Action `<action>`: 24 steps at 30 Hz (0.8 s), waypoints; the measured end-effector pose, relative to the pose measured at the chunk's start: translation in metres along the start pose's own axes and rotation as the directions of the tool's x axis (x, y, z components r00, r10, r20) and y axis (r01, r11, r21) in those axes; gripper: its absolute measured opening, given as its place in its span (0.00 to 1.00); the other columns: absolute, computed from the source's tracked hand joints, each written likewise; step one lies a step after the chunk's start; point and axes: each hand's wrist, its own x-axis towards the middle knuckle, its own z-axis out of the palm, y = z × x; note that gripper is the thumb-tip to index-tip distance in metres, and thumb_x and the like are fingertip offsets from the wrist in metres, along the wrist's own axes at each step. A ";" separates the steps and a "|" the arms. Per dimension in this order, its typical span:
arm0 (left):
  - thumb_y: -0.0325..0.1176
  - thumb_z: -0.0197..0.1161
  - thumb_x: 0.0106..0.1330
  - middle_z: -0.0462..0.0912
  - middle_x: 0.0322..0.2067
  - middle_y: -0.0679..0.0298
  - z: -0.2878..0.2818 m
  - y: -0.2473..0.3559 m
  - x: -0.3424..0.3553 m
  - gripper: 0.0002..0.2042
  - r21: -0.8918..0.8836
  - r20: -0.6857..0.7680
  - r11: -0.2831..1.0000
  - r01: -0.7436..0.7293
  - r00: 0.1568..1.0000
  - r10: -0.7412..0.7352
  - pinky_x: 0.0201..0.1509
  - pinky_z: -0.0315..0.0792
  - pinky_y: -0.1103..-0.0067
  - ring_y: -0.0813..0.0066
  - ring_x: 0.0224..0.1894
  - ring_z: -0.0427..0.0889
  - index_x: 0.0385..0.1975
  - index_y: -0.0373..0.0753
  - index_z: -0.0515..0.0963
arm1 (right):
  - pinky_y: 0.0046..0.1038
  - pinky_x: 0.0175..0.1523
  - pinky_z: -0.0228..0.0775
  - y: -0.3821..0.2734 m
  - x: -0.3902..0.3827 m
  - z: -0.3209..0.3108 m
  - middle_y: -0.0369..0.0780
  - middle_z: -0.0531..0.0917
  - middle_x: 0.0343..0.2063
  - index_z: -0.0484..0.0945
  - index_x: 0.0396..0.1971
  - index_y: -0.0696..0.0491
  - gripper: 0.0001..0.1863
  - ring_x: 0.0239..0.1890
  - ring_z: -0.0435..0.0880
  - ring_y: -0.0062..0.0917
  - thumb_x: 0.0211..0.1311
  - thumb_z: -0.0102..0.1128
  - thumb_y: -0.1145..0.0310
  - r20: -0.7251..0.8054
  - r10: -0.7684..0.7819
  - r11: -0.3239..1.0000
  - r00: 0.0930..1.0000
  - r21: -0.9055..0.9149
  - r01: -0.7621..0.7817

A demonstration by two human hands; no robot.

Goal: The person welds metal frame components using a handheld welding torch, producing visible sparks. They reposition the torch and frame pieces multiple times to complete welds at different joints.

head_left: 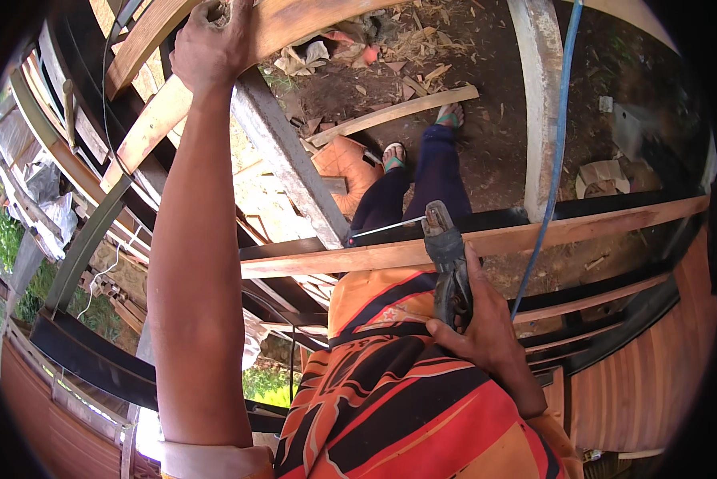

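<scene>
I am up on a timber frame, looking down past my orange and black shirt [398, 399] to my feet in sandals on the dirt far below. My left hand [208, 44] reaches far up and left, fingers curled shut around a wooden beam [286, 24] to steady me. My right hand [478, 327] is near my waist, closed on the handles of the pliers [448, 263]. Their head points away from me and rests at the wooden rail [534, 235] that runs left to right in front of me. A thin wire [386, 228] runs left from the pliers' tip along that rail.

I judge the step in hand to be working that wire at the rail, pulling or twisting it tight with the pliers. The next move would call for a firm squeeze and a steady turn of the wrist while my left hand holds the beam.

I cannot tell whether the pliers' tip actually bites the wire, or where the wire's left end is fixed. A blue cord [552, 152] hangs down on the right; both its ends are cut off or hidden. The rim of the view is dark and bent.
</scene>
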 end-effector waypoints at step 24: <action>0.68 0.57 0.66 0.87 0.45 0.46 -0.015 0.027 -0.012 0.35 0.016 -0.042 1.000 0.011 0.999 -0.010 0.60 0.74 0.59 0.45 0.52 0.84 0.47 0.35 0.84 | 0.42 0.66 0.71 0.023 0.001 0.003 0.62 0.76 0.59 0.42 0.77 0.66 0.60 0.62 0.79 0.53 0.55 0.75 0.59 -0.027 -0.030 0.999 0.999 0.043 0.031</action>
